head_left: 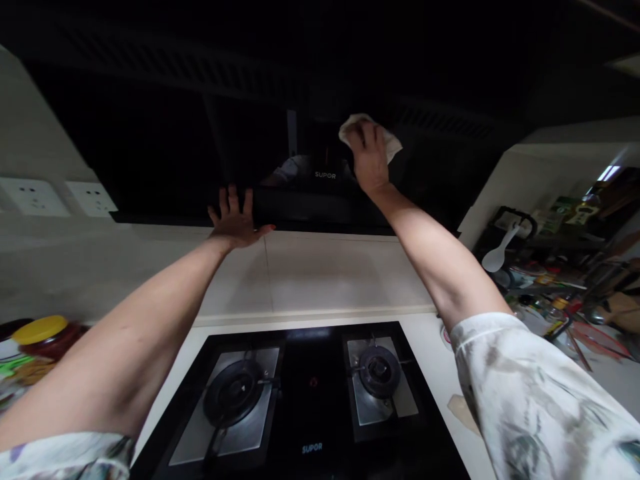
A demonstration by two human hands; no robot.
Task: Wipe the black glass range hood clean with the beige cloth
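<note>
My right hand [370, 153] presses a pale cloth [393, 145] against the glossy black front of a range hood [165, 147], to the right of its SUPOR lettering. The fingers are bent over the cloth, which sticks out around them. Lower and to the left, my left hand [235, 217] rests on the hood's bottom edge with its fingers spread and nothing in it. A dim reflection shows in the panel between the two hands.
Below is a black gas stove [313, 407] with two burners. Wall sockets [34, 197] are at the left, above a jar with a yellow lid [40, 329]. At the right, a white spoon [500, 250] hangs by a cluttered rack [545, 290].
</note>
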